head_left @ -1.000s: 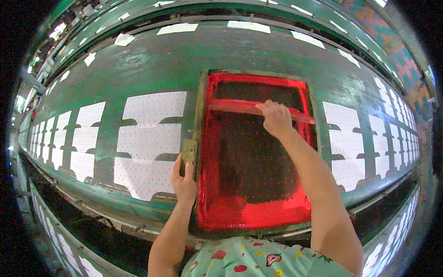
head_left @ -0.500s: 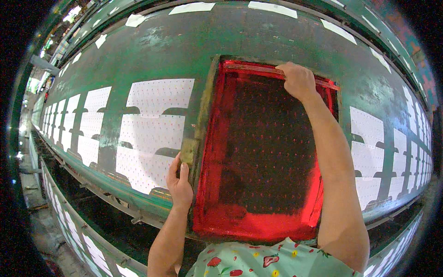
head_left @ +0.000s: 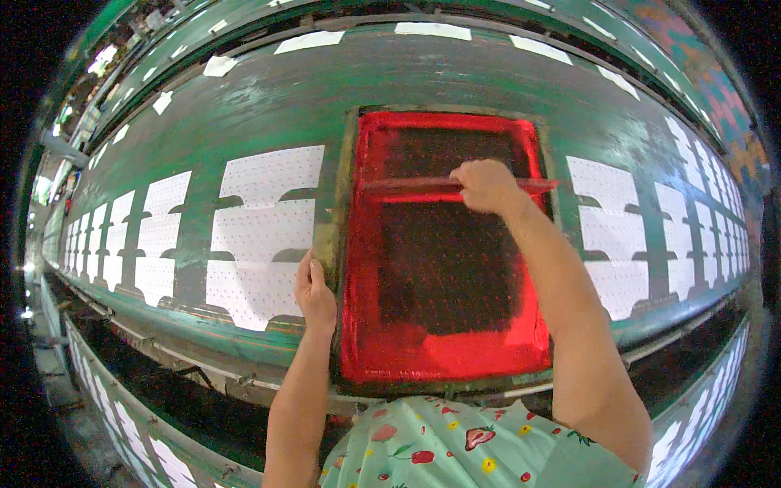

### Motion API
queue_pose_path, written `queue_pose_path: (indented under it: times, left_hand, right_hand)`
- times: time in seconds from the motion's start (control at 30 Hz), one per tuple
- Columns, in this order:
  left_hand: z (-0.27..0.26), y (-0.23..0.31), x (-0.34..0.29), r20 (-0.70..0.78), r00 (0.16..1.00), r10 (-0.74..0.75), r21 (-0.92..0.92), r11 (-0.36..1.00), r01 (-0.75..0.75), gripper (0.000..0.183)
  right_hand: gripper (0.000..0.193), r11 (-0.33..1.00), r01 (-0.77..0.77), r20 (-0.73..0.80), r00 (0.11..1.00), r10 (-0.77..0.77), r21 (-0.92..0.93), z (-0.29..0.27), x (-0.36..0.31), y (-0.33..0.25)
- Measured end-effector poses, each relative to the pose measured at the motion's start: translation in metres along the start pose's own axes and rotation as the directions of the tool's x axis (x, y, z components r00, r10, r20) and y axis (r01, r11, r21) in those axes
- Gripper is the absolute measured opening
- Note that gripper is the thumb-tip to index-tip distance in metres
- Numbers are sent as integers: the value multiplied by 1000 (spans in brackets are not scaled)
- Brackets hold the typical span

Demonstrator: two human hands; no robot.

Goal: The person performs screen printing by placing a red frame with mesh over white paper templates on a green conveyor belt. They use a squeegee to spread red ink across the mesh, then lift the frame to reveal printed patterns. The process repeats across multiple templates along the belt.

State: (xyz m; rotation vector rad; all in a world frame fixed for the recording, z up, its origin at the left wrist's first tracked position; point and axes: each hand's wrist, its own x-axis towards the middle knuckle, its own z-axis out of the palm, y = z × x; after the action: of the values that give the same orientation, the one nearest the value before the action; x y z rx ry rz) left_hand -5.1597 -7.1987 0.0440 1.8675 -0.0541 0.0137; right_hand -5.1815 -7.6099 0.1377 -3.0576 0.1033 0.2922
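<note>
A screen-printing frame (head_left: 355, 130) lies on the long green table, its mesh (head_left: 451, 264) dark in the middle with small dots. Bright red ink (head_left: 488, 354) coats the border, thickest along the near edge. My right hand (head_left: 488, 187) is closed on a long, ink-covered squeegee (head_left: 407, 187), which spans the screen crosswise in its upper part. At the frame's left side, my left hand (head_left: 316, 297) grips the edge beside a yellowish block (head_left: 325, 242); its fingertips are partly hidden.
White cut sheets (head_left: 268, 220) with tiny printed dots lie in rows on the green table (head_left: 455, 73), left and right of the frame. Blank white pieces (head_left: 433, 31) line its far edge. A metal rail (head_left: 183, 358) runs along the near edge, with another sheet-covered table (head_left: 122, 423) below.
My right hand has drawn the squeegee from the screen's far edge toward me. My left hand stays at the frame's left side. The view has shifted slightly.
</note>
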Motion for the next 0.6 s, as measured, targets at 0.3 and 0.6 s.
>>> queue_pose_path:
  times: [0.3,0.6]
  left_hand:
    - [-5,-8,2,45,997,61,56,996,-64,43]
    - [-7,-5,-2,90,991,104,56,992,-109,58]
  right_hand:
    - [33,994,-54,39,998,50,95,26,-178,-124]
    - [35,994,-66,-18,997,68,88,65,-296,-209]
